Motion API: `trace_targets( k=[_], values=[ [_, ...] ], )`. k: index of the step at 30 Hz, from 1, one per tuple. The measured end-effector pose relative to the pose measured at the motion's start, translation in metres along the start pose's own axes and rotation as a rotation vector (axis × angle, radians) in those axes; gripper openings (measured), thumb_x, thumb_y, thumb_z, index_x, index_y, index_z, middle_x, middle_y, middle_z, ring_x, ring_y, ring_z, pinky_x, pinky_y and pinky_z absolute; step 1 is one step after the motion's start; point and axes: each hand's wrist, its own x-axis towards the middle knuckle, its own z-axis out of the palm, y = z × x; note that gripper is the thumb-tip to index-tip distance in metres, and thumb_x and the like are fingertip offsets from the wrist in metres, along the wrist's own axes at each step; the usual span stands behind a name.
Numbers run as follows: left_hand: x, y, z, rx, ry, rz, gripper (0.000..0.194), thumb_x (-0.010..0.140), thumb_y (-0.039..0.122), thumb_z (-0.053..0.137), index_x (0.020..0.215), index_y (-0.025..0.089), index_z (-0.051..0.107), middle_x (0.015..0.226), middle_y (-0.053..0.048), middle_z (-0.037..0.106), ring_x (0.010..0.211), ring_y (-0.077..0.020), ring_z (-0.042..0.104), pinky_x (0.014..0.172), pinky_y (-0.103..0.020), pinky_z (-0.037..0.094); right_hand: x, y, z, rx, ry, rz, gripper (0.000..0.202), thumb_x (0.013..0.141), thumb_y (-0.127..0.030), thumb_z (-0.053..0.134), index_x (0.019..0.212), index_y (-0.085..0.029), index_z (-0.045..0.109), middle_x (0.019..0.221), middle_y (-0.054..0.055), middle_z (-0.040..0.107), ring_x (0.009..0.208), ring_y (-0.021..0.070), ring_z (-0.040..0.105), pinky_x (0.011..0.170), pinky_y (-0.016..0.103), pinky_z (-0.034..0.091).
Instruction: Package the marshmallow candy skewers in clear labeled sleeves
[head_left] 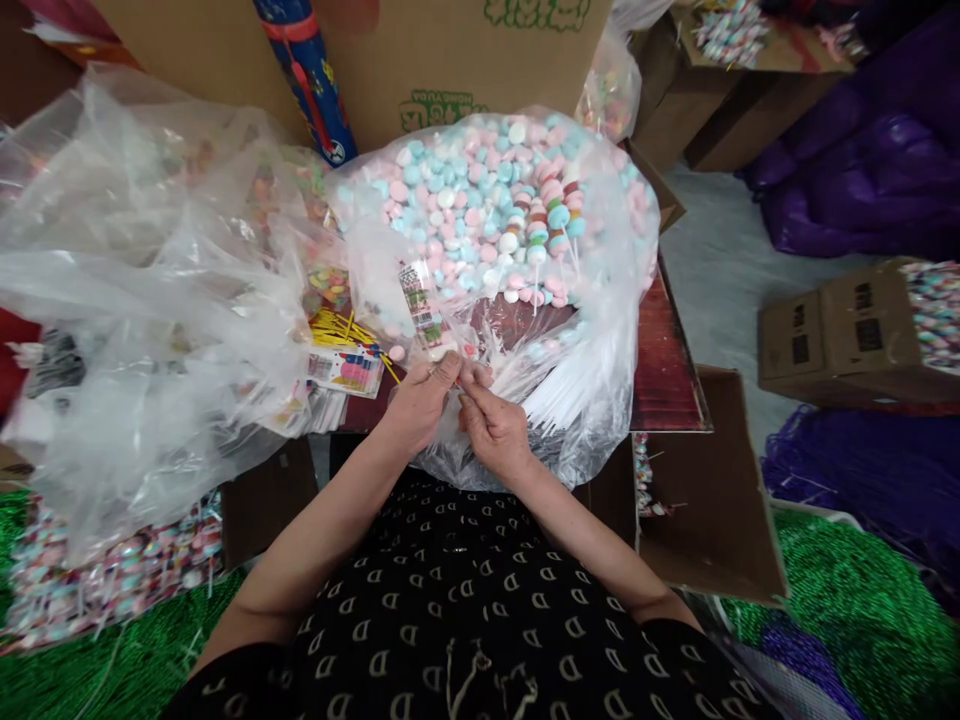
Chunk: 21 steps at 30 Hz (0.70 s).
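Note:
Near the table's front edge, my left hand [427, 400] is closed on the lower end of a small clear printed wrapper [421, 300], which points up and away. Close beside it, my right hand [495, 430] has its fingers pinched together; whatever they hold is too small to make out. Behind both hands lies a large clear bag of pink, blue and white candies [450, 190]. Several candy skewers [555, 215] rest on that pile. White sticks [566, 385] fan out to the right of my hands. Yellow ties [337, 330] and printed cards [345, 370] lie to the left.
Crumpled clear plastic bags [150, 270] cover the left side. A cardboard box [465, 60] and a blue tube [307, 80] stand behind the candies. An open box [712, 500] is below the red table's edge [667, 370] at right.

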Motion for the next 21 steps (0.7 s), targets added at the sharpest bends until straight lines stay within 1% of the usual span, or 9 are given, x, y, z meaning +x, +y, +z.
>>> trace_targets(
  k=[3, 6, 8, 9, 12, 14, 16, 19, 21],
  values=[
    [-0.003, 0.005, -0.001, 0.025, -0.019, -0.019, 0.051, 0.090, 0.069, 0.058, 0.068, 0.023, 0.051, 0.075, -0.006, 0.068, 0.077, -0.0204, 0.067, 0.062, -0.034, 0.054, 0.004, -0.006, -0.008, 0.017, -0.042, 0.038, 0.035, 0.101, -0.038, 0.051, 0.120, -0.024, 0.077, 0.069, 0.002, 0.074, 0.065, 0.0185, 0.072, 0.069, 0.032, 0.061],
    [-0.006, 0.012, -0.006, -0.002, -0.012, -0.014, 0.051, 0.089, 0.068, 0.060, 0.067, 0.023, 0.048, 0.077, -0.005, 0.066, 0.077, -0.0191, 0.064, 0.067, -0.036, 0.055, 0.013, -0.014, -0.028, 0.088, -0.160, 0.069, 0.029, 0.099, -0.044, 0.058, 0.099, -0.025, 0.081, 0.064, 0.000, 0.070, 0.058, 0.0154, 0.066, 0.063, 0.029, 0.058],
    [-0.010, 0.017, -0.009, -0.033, -0.019, -0.018, 0.053, 0.087, 0.068, 0.064, 0.065, 0.024, 0.047, 0.073, -0.004, 0.062, 0.075, -0.0179, 0.062, 0.072, -0.037, 0.056, 0.022, -0.018, -0.043, 0.176, -0.127, 0.111, 0.030, 0.098, -0.048, 0.061, 0.091, -0.025, 0.080, 0.066, -0.001, 0.069, 0.059, 0.0147, 0.064, 0.063, 0.029, 0.057],
    [-0.012, 0.019, -0.009, -0.052, -0.050, -0.039, 0.054, 0.085, 0.069, 0.066, 0.063, 0.024, 0.047, 0.069, -0.003, 0.059, 0.072, -0.0174, 0.060, 0.072, -0.037, 0.055, 0.026, -0.020, -0.049, 0.227, -0.080, 0.139, 0.030, 0.097, -0.051, 0.062, 0.095, -0.026, 0.080, 0.069, 0.000, 0.071, 0.063, 0.0154, 0.066, 0.065, 0.030, 0.058],
    [-0.022, 0.023, -0.002, -0.150, -0.324, -0.198, 0.061, 0.080, 0.075, 0.069, 0.058, 0.024, 0.044, 0.057, 0.001, 0.049, 0.059, -0.0171, 0.057, 0.063, -0.037, 0.052, 0.036, -0.024, -0.058, 0.398, -0.052, 0.201, 0.049, 0.091, -0.065, 0.065, 0.122, -0.028, 0.074, 0.091, 0.004, 0.077, 0.087, 0.0211, 0.073, 0.078, 0.038, 0.062],
    [-0.029, 0.023, 0.007, -0.247, -0.549, -0.327, 0.062, 0.077, 0.077, 0.070, 0.058, 0.024, 0.045, 0.051, 0.003, 0.045, 0.051, -0.0167, 0.055, 0.055, -0.036, 0.049, 0.038, -0.028, -0.058, 0.493, -0.169, 0.222, 0.067, 0.086, -0.076, 0.063, 0.130, -0.026, 0.070, 0.099, 0.008, 0.078, 0.094, 0.0255, 0.075, 0.079, 0.042, 0.063],
    [-0.034, 0.021, 0.016, -0.325, -0.673, -0.388, 0.061, 0.077, 0.077, 0.071, 0.060, 0.024, 0.046, 0.048, 0.004, 0.042, 0.045, -0.0154, 0.052, 0.050, -0.034, 0.046, 0.037, -0.034, -0.055, 0.551, -0.283, 0.256, 0.075, 0.083, -0.082, 0.060, 0.126, -0.021, 0.071, 0.093, 0.010, 0.078, 0.087, 0.0273, 0.076, 0.072, 0.042, 0.063],
    [-0.036, 0.017, 0.019, -0.342, -0.645, -0.347, 0.058, 0.081, 0.073, 0.069, 0.062, 0.024, 0.046, 0.047, 0.008, 0.033, 0.041, -0.0119, 0.044, 0.052, -0.034, 0.048, 0.034, -0.041, -0.047, 0.599, -0.279, 0.316, 0.067, 0.086, -0.077, 0.061, 0.119, -0.020, 0.071, 0.088, 0.010, 0.078, 0.075, 0.0256, 0.075, 0.065, 0.041, 0.063],
    [-0.034, 0.015, 0.015, -0.204, -0.504, -0.250, 0.053, 0.088, 0.071, 0.063, 0.067, 0.025, 0.047, 0.050, 0.009, 0.031, 0.041, -0.0118, 0.041, 0.055, -0.035, 0.051, 0.034, -0.040, -0.039, 0.602, -0.166, 0.333, 0.054, 0.088, -0.068, 0.065, 0.116, -0.022, 0.069, 0.091, 0.009, 0.079, 0.075, 0.0240, 0.074, 0.066, 0.040, 0.063]
  ],
)
